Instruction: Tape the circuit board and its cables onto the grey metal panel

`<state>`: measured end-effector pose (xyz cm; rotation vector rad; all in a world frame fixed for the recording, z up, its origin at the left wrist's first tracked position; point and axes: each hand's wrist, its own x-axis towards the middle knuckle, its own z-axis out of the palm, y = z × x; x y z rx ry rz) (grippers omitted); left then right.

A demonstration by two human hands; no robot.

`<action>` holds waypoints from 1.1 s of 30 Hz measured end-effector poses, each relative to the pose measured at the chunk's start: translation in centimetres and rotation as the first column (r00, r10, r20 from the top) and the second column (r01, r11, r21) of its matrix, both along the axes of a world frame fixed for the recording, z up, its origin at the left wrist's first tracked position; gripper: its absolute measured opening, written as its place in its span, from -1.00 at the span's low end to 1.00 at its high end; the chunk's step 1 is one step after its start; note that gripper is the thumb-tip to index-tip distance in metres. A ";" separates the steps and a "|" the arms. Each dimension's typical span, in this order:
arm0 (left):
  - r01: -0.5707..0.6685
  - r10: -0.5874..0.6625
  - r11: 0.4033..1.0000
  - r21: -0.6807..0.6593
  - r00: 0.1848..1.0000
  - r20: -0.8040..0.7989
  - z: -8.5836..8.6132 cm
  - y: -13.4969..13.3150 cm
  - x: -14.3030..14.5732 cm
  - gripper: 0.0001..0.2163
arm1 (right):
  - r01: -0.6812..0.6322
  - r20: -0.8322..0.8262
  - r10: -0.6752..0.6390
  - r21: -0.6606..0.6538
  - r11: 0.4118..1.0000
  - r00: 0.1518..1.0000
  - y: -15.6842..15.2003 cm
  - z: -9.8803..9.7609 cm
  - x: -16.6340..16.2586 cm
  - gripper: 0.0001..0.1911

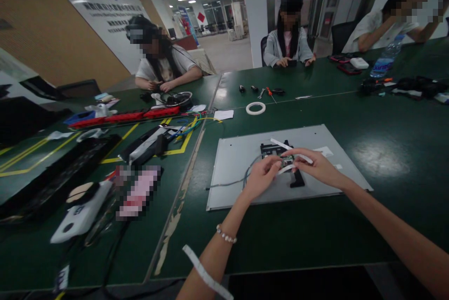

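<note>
A small green circuit board (pixel 288 161) is pinched between my two hands over a light grey flat panel (pixel 229 160). The fingers of my left hand (pixel 263 175) close on its left side. My right hand (pixel 317 165) grips it from the right, with a white strip across its fingers. Another white strip (pixel 279 144) sticks out beyond the board. Partly hidden under my hands is a black bracket (pixel 298 180) on the panel. A thin grey-blue cable (pixel 228 185) runs over the panel's left part. One more white strip (pixel 203 269) hangs at my left forearm.
A roll of white tape (pixel 256 108) lies behind the panel, with a screwdriver (pixel 271 94) and wrench (pixel 261 93) farther back. To the left are a pink phone-like object (pixel 139 191), a white device (pixel 82 211) and cables. Several people sit across the table; a bottle (pixel 387 57) stands back right.
</note>
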<state>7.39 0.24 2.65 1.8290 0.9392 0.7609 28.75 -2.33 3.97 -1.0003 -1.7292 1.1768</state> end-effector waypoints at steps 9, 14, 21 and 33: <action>-0.177 0.182 0.983 -0.049 0.976 0.123 -0.6 1.2 -0.6 -0.86 | 0.060 0.024 -0.063 0.112 0.992 0.998 0.4 -1.9 -0.7 -0.62; -0.253 0.262 0.965 -0.067 0.946 0.189 0.3 1.6 -1.1 -0.83 | 0.036 0.029 -0.040 0.125 0.991 0.999 0.1 -2.2 -1.4 -0.63; -0.088 0.242 0.907 -0.413 0.909 0.339 0.5 1.5 -0.8 -0.62 | 0.100 0.059 -0.119 0.266 0.959 0.991 -0.5 -2.8 -3.2 -0.61; -0.046 0.224 0.876 -0.480 0.920 0.320 0.5 1.2 -0.7 -0.64 | 0.159 0.050 -0.223 0.557 0.815 0.974 -1.1 -2.1 -3.4 -0.58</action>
